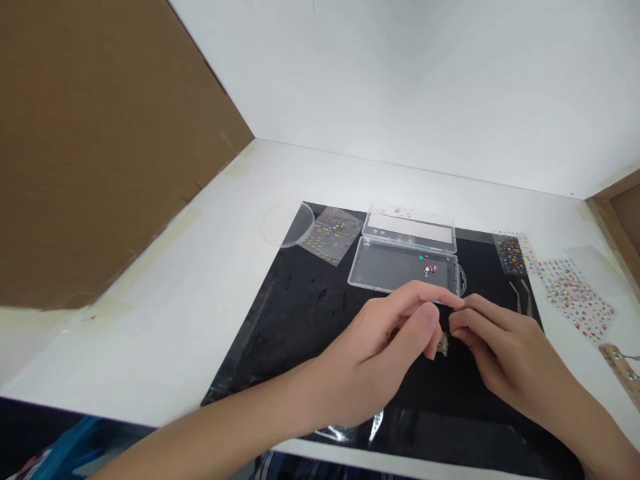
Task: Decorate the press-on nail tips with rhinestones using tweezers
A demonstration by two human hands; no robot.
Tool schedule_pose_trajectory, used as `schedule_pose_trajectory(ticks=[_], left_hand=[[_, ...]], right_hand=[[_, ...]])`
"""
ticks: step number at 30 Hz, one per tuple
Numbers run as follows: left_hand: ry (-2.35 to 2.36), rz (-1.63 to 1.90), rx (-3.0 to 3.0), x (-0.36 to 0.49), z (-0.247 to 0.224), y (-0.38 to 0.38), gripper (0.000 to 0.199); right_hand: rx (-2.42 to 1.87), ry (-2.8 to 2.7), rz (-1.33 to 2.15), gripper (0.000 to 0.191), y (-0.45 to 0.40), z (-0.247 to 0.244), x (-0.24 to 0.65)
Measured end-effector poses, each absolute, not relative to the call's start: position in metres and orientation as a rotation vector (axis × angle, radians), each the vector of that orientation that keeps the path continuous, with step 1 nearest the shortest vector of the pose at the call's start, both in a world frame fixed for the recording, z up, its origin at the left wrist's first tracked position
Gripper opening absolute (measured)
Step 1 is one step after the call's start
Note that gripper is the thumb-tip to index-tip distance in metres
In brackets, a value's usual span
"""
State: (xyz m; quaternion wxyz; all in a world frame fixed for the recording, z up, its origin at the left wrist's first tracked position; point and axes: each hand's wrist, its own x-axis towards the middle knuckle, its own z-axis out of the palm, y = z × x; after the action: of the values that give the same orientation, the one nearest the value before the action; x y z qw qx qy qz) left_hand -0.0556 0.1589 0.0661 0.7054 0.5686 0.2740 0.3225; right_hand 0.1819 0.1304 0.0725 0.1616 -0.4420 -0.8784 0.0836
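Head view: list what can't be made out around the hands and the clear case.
All in the head view:
Anything pinched between the left hand and right hand: hidden by their fingers.
Small tan piece: partly hidden by the left thumb.
Tiny charms in the clear case: too small to identify.
Tan strip: cut off by the right edge.

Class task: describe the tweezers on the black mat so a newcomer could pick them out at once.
Find the black mat, then look along its right side, past the clear plastic case. The tweezers lie just beyond the right hand, below a dark sticker sheet; they are the only long, slim tool there.
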Motion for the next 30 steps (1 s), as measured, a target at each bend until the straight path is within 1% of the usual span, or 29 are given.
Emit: schedule_pose_trajectory(ticks=[4, 20, 30], left_hand=[[0.619, 0.714, 1.265, -0.0565, 0.0643, 0.1582, 0.033], [0.613, 0.723, 1.360, -0.0569, 0.0652, 0.1596, 0.034], [0.600, 0.734, 1.360, -0.0556, 0.0661, 0.1608, 0.035]], right_hand=[[-1.233, -2.522, 0.152, 0.023, 0.1301, 0.0704, 0.1825], [-1.203, -2.568, 0.007, 0.021, 0.1267, 0.0644, 0.1830], [-1.230, -2.539, -0.020, 0.016, 0.1284, 0.0652, 0.1817]])
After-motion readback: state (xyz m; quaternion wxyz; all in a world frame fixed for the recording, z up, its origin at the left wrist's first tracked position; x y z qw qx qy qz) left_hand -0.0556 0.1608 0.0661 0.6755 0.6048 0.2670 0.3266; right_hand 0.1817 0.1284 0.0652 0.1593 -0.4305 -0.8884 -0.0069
